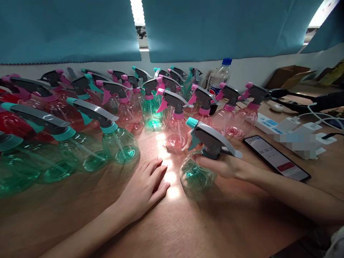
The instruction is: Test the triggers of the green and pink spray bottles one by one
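Note:
My right hand (pixel 223 163) is wrapped round the neck of a green spray bottle (pixel 197 177) with a grey head and teal nozzle, which stands upright on the table (pixel 185 229). Its nozzle points left. Flat on the tabletop, with fingers stretched out, lies my left hand (pixel 143 188), holding nothing. A pink spray bottle (pixel 176 134) stands just behind the held one. To the left, nearest my left hand, is another green spray bottle (pixel 120 145) with a teal collar. Some fingers of my right hand are hidden behind the bottle.
Several green and pink spray bottles crowd the left and back. A phone (pixel 278 157) showing a timer lies beside my right forearm, near a white power strip (pixel 271 125) with plugs. Farther back are a blue-capped plastic bottle (pixel 223 73), a cardboard box (pixel 287 77) and a teal curtain (pixel 215 28).

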A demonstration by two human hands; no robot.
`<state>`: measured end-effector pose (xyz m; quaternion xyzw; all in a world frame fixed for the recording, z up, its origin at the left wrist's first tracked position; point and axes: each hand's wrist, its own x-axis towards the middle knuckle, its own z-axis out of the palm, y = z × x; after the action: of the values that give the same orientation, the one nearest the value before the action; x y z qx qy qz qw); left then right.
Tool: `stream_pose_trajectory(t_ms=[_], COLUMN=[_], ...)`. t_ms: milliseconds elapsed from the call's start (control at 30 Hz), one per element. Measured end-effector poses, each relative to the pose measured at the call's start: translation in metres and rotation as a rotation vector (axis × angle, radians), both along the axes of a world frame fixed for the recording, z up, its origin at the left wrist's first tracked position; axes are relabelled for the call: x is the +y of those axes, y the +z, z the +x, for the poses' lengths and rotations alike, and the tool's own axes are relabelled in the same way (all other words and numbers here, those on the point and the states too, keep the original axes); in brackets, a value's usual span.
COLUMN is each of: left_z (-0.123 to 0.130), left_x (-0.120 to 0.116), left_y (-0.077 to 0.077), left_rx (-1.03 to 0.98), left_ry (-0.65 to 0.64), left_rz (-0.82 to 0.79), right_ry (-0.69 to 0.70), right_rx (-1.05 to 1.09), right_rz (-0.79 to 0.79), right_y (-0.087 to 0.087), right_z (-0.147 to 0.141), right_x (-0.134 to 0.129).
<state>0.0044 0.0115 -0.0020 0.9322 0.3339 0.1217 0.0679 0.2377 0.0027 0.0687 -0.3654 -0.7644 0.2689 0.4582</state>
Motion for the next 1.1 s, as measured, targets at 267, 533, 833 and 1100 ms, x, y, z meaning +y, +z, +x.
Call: stream_pose_trajectory(t_ms=[267, 533, 833, 1100], left_z=[-0.001, 0.001, 0.0, 0.0], left_x=[-0.001, -0.001, -0.002, -0.002], left_y=[-0.001, 0.002, 0.002, 0.001], left_rx=[0.001, -0.01, -0.022, -0.011], left_ry=[-0.005, 0.007, 0.009, 0.01], left_rz=[0.005, -0.015, -0.018, -0.021], right_ry=[-0.029, 0.003, 0.133, 0.124], right_rx=[0.036, 0.09, 0.152, 0.15], right_rz=[-0.059, -0.085, -0.111, -0.107], right_y=[-0.012, -0.015, -0.016, -0.014], right_z=[0.003, 0.004, 0.004, 0.003], right_x=[0.001, 0.001, 0.002, 0.002])
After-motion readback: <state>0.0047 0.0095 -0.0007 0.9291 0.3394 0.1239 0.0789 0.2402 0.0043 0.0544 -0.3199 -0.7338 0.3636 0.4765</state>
